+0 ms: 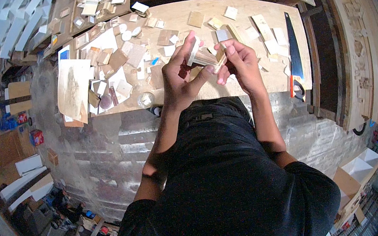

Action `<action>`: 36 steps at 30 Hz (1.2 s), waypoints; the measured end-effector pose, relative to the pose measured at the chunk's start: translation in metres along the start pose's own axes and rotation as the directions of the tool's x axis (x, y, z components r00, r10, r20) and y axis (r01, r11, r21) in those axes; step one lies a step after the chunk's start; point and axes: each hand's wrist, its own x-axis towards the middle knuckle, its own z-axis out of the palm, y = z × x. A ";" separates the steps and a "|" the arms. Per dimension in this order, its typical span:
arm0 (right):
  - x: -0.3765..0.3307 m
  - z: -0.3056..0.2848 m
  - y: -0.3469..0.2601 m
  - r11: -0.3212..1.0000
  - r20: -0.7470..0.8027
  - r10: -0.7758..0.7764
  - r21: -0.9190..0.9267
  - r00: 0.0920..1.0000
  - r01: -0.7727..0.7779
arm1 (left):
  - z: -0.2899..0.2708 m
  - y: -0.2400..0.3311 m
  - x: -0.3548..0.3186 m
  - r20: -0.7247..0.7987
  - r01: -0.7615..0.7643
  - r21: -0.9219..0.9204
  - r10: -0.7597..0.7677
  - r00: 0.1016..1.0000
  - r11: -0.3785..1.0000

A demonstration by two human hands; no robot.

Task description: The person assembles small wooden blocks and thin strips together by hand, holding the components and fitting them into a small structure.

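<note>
My left hand point(181, 73) and my right hand point(240, 61) are raised together over the near edge of a wooden workbench point(185, 16). Between them they hold a small assembly of thin wooden pieces point(206, 57). The left fingers clasp a pale flat piece that stands up at the left of it. Fingertips of the right hand pinch the brown block at its right end. Both forearms come up from the lower edge, over my dark shirt.
Several wood offcuts and veneer scraps point(110, 61) litter the bench. A handsaw point(293, 51) with an orange and black handle lies at the right. A larger plywood sheet point(73, 88) overhangs the left. A small glass jar point(146, 99) stands near the front edge. Boards lean at right point(366, 47).
</note>
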 end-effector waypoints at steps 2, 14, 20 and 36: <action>0.000 -0.003 0.000 0.999 0.037 -0.011 0.031 0.999 0.010 | 0.000 0.000 -0.001 0.006 -0.011 0.020 0.011 1.000 1.000; -0.002 -0.013 -0.005 0.991 0.145 -0.062 0.125 0.988 0.044 | 0.001 0.005 -0.001 -0.015 -0.062 0.027 0.062 0.998 0.998; -0.002 -0.027 -0.002 0.996 0.086 -0.039 0.086 0.996 0.031 | -0.009 0.006 -0.006 -0.108 -0.011 -0.117 -0.002 0.994 0.993; 0.041 -0.118 0.200 0.749 -0.008 0.428 -0.556 0.904 -0.360 | -0.027 0.006 -0.008 -0.136 -0.002 -0.086 -0.010 0.991 0.996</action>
